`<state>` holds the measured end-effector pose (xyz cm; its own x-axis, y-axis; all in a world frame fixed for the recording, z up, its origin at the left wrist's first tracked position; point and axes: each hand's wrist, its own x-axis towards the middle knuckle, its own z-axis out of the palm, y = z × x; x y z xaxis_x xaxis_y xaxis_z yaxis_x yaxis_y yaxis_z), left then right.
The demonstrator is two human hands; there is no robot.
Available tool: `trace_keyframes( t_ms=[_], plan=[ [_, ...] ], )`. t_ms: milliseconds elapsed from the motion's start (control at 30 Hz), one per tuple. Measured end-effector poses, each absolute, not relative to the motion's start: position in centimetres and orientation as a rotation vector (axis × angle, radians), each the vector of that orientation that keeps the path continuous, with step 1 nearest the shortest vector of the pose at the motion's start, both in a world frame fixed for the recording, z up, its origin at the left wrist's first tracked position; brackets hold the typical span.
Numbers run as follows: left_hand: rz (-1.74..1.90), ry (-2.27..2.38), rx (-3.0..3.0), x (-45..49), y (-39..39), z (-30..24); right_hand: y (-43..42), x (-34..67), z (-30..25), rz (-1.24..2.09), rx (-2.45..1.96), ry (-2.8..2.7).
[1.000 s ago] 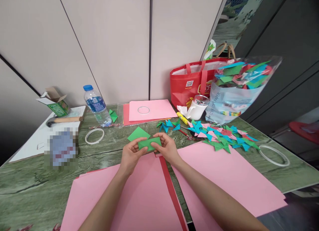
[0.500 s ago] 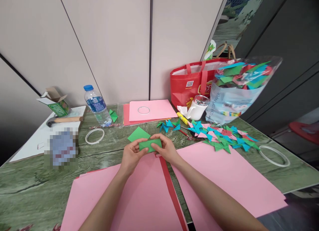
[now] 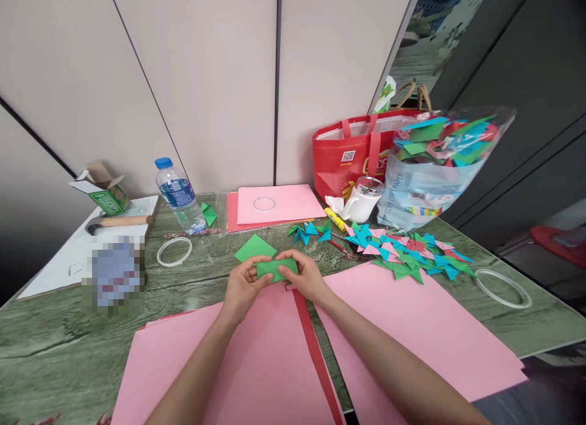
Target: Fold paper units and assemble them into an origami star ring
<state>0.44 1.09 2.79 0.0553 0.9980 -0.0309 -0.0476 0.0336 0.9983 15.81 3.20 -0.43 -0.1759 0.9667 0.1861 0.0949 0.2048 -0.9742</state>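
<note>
Pink smooth paper sheets (image 3: 256, 364) lie nearest on the green wood-grain table (image 3: 55, 339), and over their far edge a small, flat, folded green paper strip (image 3: 276, 269) is pinched at either end by the closed fingers of the left hand (image 3: 242, 287) and right hand (image 3: 307, 277), a green square sheet (image 3: 254, 248) just beyond.

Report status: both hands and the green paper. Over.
Left hand and right hand both pinch the folded green paper, one each end. Held over pink sheet. Green square lies just beyond.
</note>
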Motion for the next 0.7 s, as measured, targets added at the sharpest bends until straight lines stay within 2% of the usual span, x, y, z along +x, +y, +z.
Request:
trace_keyframes(
  t_ms=[700],
  plan=[
    [1.163,1.190,1.224,0.68,1.11,2.51,2.91,15.67,-0.25,1.187,-1.123,-1.486]
  ],
)
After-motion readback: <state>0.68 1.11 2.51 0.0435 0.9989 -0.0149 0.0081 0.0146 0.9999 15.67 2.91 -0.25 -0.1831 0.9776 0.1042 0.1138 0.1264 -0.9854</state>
